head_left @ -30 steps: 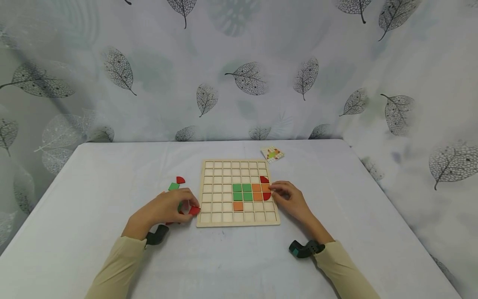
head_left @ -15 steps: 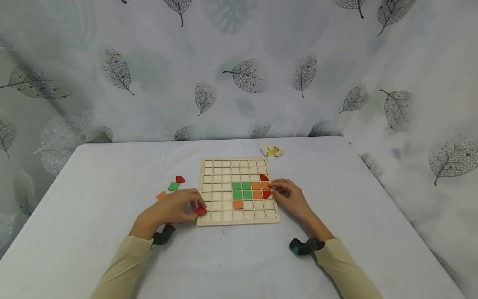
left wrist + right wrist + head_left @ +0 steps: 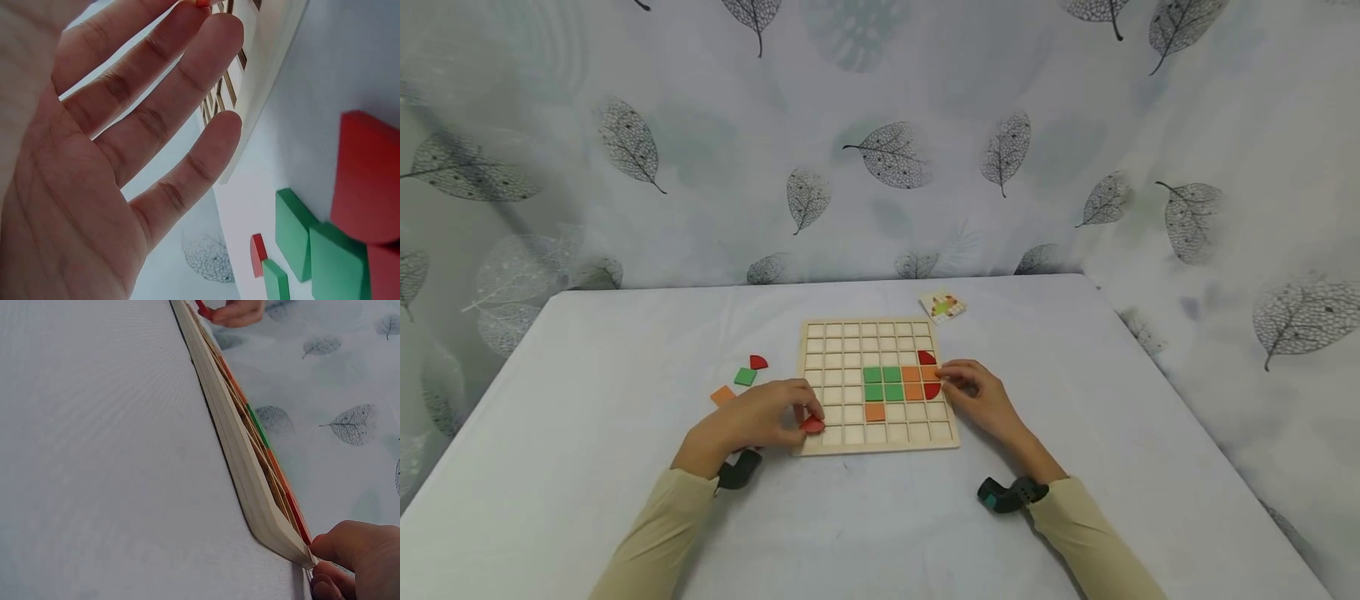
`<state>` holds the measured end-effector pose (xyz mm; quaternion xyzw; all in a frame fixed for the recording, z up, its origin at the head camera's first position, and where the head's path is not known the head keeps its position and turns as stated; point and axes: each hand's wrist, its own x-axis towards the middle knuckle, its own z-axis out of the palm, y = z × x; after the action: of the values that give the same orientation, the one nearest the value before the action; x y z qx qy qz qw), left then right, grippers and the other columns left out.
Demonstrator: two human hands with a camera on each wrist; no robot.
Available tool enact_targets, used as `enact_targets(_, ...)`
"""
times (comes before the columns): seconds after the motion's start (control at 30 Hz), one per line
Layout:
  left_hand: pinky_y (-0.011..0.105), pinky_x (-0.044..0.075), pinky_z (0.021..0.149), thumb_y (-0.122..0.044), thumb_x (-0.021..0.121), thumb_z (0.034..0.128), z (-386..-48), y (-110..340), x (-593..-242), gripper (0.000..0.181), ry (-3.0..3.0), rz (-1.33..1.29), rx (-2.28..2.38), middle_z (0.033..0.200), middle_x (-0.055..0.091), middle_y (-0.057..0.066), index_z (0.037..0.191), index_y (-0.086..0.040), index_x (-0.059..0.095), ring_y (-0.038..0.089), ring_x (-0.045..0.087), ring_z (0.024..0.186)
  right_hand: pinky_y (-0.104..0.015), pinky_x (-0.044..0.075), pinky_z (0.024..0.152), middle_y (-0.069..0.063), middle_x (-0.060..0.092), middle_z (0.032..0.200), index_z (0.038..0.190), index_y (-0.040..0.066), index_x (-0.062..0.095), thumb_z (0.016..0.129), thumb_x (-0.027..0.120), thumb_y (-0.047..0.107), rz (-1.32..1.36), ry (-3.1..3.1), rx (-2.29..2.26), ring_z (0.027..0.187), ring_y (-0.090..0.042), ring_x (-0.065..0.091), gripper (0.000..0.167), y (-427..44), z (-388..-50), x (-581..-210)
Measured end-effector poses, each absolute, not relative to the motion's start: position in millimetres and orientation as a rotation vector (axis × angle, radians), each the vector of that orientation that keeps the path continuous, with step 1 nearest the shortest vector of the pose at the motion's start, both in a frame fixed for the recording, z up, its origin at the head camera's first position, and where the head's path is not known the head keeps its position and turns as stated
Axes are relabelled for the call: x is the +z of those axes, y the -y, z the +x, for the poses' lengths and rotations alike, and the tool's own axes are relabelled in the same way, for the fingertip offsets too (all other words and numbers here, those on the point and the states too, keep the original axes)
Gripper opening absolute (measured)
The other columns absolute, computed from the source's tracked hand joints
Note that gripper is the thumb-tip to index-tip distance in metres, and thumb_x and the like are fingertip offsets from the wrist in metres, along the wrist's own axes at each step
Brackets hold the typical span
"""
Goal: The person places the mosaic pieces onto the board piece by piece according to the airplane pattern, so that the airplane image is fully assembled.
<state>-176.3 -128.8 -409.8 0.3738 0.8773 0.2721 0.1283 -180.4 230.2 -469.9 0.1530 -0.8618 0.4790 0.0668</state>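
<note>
The left hand pinches a red rounded piece between thumb and fingers, over the lower left part of the wooden grid board. In the left wrist view a bit of that red piece shows at the top edge, by the fingertips. The right hand holds the board's right edge between thumb and fingers, beside the orange and red pieces. Green squares, orange squares and red rounded pieces lie in the board's cells.
Left of the board lie a red piece, a green piece and an orange piece. More green pieces and red pieces lie below the left hand. A small pattern card lies behind the board's right corner.
The left hand has moved right with the red piece, from the board's left edge to above its cells. The right hand stays at the right edge.
</note>
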Motion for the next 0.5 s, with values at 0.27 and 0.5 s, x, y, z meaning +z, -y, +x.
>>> enact_targets(0.27, 0.027, 0.05, 0.078, -0.014, 0.072, 0.0853, -178, 117, -409, 0.009, -2.532, 1.12, 0.798, 0.094, 0.061, -0.011, 0.094, -0.019, 0.072, 0.009, 0.061, 0.082, -0.03, 0.049, 0.083, -0.017, 0.06, 0.122, 0.114, -0.001, 0.069, 0.091, 0.065, 0.002, 0.443, 2.618, 1.422, 0.096, -0.027, 0.06, 0.024, -230, -179, -467)
enact_targets(0.5, 0.027, 0.051, 0.076, -0.013, 0.072, 0.0852, -182, 105, -411, 0.008, -2.504, 1.221, 0.802, 0.093, 0.063, -0.008, 0.093, -0.016, 0.072, 0.008, 0.061, 0.081, -0.029, 0.05, 0.082, -0.017, 0.061, 0.121, 0.114, -0.001, 0.069, 0.091, 0.066, 0.002, 0.47, 2.6, 1.423, 0.095, -0.027, 0.06, 0.024, -230, -179, -467)
